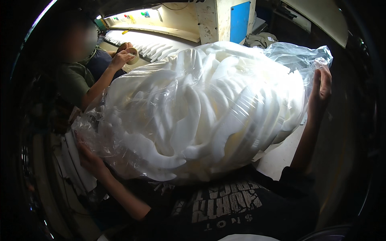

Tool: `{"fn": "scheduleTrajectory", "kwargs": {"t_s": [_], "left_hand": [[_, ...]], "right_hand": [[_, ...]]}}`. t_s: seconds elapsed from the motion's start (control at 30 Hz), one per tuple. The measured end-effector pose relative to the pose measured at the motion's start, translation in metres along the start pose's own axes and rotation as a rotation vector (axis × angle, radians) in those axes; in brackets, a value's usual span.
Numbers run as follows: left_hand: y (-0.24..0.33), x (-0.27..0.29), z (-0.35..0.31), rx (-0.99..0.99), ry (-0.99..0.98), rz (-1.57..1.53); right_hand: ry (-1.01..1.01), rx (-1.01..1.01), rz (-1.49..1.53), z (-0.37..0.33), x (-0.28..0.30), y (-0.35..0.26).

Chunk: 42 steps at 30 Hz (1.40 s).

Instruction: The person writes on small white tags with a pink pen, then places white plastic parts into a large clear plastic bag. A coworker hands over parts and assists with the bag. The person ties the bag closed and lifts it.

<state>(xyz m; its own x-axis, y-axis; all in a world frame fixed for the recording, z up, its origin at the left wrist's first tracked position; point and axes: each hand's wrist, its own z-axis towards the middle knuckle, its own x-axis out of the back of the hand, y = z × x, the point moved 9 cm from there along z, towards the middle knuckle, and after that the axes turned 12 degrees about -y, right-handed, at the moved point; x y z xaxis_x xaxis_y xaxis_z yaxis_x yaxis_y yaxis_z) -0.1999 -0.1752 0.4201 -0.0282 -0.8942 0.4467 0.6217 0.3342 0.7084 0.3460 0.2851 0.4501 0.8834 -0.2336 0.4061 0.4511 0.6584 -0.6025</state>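
A large clear plastic bag point(277, 52), stuffed with white curved pieces that look like foam point(187, 116), is held up in front of my body. My right hand point(323, 86) is closed on the gathered plastic at the bag's upper right end. At the lower left end, my left hand point(90, 158) grips the bag, its fingers partly covered by crumpled film. The bag bulges between both hands and hides much of what lies behind it.
At the far left a person point(86, 76) holds a roll of tape point(134, 56). Behind the bag, more white curved pieces point(159, 51) lie in a row on a lit bench. A cabinet with a blue panel point(240, 22) stands at the back, beside folded cloth point(261, 40).
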Motion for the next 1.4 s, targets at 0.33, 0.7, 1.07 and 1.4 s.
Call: {"fn": "scheduleTrajectory", "kwargs": {"t_s": [0.33, 0.7, 1.07, 1.4], "left_hand": [[0.123, -0.048, 0.029, -0.371, -0.089, -0.204], [0.112, -0.115, 0.003, -0.257, -0.440, -0.165], [-0.031, 0.156, 0.033, 0.123, 0.511, 0.147], [0.122, -0.061, 0.013, -0.675, -0.464, 0.501]], "right_hand": [[-0.409, 0.182, 0.026, 0.017, -0.070, -0.089], [-0.849, 0.286, 0.054, -0.008, -0.125, -0.106], [-0.036, 0.250, -1.211, 0.068, -0.012, -0.113], [-0.922, 0.878, -0.386, -0.051, -0.206, -0.242]]}}
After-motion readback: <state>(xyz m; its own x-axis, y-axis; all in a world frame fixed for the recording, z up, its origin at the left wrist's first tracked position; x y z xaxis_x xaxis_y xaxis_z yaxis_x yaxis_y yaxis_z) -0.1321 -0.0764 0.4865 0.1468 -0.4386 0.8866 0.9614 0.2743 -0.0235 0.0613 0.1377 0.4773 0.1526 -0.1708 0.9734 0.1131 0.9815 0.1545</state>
